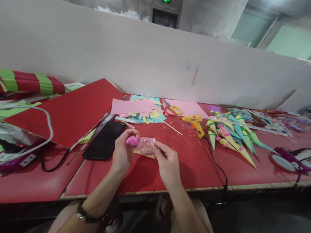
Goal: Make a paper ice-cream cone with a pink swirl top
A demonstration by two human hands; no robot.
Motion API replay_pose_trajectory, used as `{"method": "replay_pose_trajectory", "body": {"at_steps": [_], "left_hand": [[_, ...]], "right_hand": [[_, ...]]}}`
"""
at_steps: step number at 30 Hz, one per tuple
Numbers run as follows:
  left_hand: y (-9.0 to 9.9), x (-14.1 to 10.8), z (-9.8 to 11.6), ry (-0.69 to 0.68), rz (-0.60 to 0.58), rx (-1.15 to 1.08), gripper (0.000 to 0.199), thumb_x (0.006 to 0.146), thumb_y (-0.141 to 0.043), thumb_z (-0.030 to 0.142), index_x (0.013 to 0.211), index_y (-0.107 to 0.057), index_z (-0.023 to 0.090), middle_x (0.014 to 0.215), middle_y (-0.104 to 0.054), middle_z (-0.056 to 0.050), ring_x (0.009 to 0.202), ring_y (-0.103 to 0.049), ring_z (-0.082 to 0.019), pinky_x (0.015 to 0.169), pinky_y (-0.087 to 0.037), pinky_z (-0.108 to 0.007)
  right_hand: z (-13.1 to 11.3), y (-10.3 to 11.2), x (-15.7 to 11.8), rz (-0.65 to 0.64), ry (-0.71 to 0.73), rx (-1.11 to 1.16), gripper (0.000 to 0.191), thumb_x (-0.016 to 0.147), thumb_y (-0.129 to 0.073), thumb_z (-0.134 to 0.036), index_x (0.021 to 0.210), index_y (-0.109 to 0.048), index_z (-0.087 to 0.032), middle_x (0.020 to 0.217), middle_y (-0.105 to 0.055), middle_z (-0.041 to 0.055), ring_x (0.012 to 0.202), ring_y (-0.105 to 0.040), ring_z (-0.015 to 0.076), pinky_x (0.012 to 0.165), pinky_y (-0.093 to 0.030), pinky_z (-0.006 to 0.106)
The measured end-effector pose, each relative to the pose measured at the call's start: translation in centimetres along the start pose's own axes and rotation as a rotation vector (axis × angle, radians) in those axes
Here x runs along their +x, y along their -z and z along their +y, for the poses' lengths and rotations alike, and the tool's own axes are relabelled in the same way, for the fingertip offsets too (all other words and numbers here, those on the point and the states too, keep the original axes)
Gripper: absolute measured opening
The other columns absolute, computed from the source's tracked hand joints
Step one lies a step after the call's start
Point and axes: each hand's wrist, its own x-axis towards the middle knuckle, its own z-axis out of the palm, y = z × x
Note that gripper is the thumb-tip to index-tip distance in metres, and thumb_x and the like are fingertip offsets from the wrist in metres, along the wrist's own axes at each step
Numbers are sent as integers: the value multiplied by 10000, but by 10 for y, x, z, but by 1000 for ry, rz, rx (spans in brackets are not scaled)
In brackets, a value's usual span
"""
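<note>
Between the fingers of my left hand (123, 149) is a bright pink lump of soft modelling clay (132, 140). My right hand (168, 163) pinches the edge of a small clear plastic bag (146, 144), which stretches across to the clay. Whether some of the clay is still inside the bag's left end cannot be made out. Both hands are above the red tabletop, near its front edge. Just left of my left hand lies a black phone (104, 141). Yellowish paper (145, 154) shows partly beneath the bag.
A yellow glue gun (194, 124) lies to the right, its cord running off the front edge. Beyond it are paper cones (231, 132). Scissors (173, 109), paper scraps (145, 114) and a thin stick (172, 126) lie behind my hands. Power strips (16, 156) flank the workspace.
</note>
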Motion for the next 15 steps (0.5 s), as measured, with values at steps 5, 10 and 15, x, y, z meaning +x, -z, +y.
{"method": "replay_pose_trajectory", "body": {"at_steps": [5,10,15], "left_hand": [[1,-2,-9,-9,-29,22,103,655,-488,227,702,-558,169,664,-493,27,568,-443,-94,517,-371,-178],[-1,-7,-15,8,-91,36,156,635,-509,249,758,-573,178,753,-519,18,667,-470,-118,630,-400,-204],[-1,-10,-20,21,-128,54,188,674,-518,259,849,-567,210,825,-526,23,772,-491,-139,708,-400,-217]], "right_hand": [[1,1,0,86,13,37,180,680,-588,-198,814,-699,-151,744,-711,19,696,-667,194,693,-535,326],[0,0,1,135,20,95,159,663,-600,-201,775,-706,-162,722,-704,7,690,-645,177,668,-530,306],[2,-2,1,-12,48,123,198,693,-579,-178,852,-695,-174,829,-693,19,807,-621,177,749,-497,300]]}}
